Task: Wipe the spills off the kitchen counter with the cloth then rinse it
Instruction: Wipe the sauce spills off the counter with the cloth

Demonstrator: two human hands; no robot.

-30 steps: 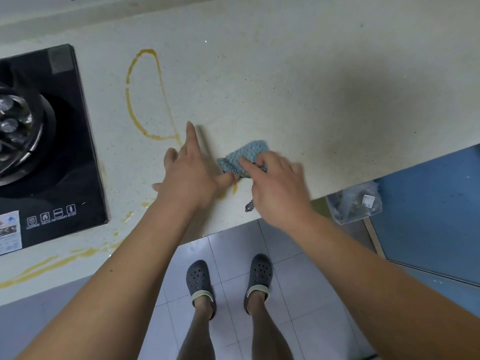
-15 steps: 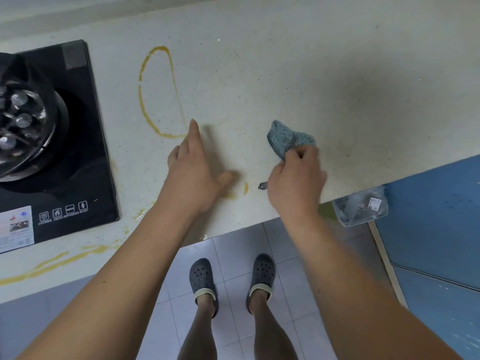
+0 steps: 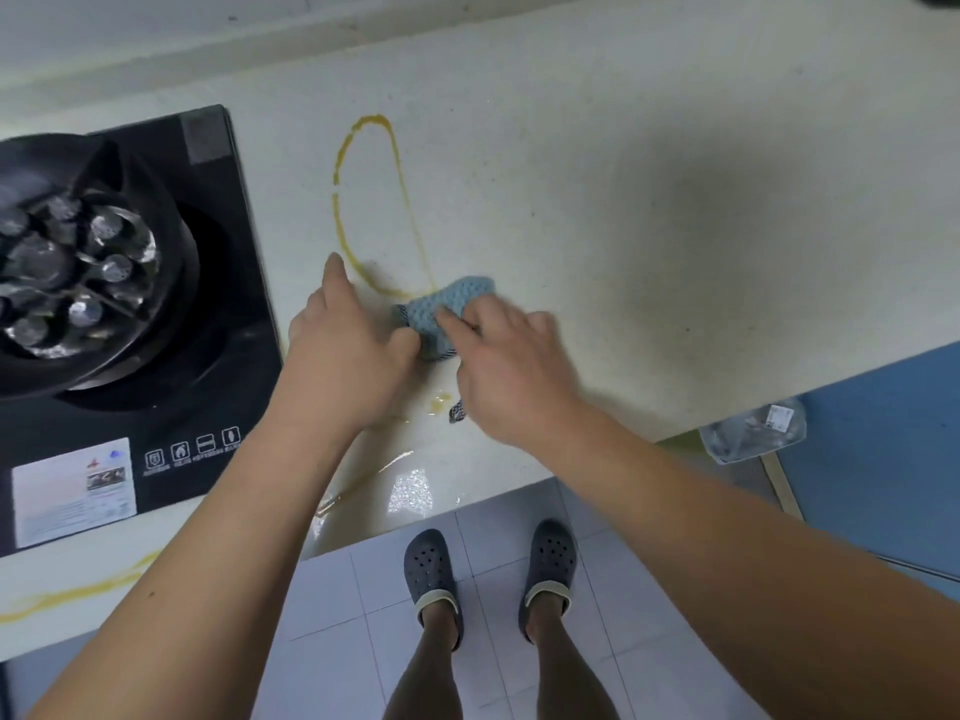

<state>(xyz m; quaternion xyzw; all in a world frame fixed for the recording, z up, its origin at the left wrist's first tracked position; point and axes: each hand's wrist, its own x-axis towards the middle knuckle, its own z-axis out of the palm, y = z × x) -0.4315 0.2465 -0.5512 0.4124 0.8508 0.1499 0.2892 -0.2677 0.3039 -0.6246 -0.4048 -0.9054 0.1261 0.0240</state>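
Observation:
A small blue knitted cloth (image 3: 445, 309) lies bunched on the pale speckled counter (image 3: 623, 148), at the lower end of a yellow looped spill (image 3: 340, 220). My right hand (image 3: 511, 371) presses down on the cloth with straight fingers. Flat on the counter just left of it lies my left hand (image 3: 343, 350), fingers pointing away, thumb touching the cloth's edge. A small yellow puddle (image 3: 440, 402) and a wet streak (image 3: 363, 485) sit near the front edge. More yellow spill (image 3: 78, 595) runs along the counter's front left.
A black glass hob (image 3: 218, 283) with a burner and dark pot support (image 3: 78, 272) fills the left. A crumpled clear plastic bag (image 3: 753, 431) lies below the counter's right edge. A blue surface (image 3: 883, 459) is at right. My feet in dark clogs (image 3: 431, 569) stand on white tiles.
My right hand had lifted the cloth off the counter to the right; now it has brought it back down leftward onto the loop's lower end, against my left thumb. The view shifted right.

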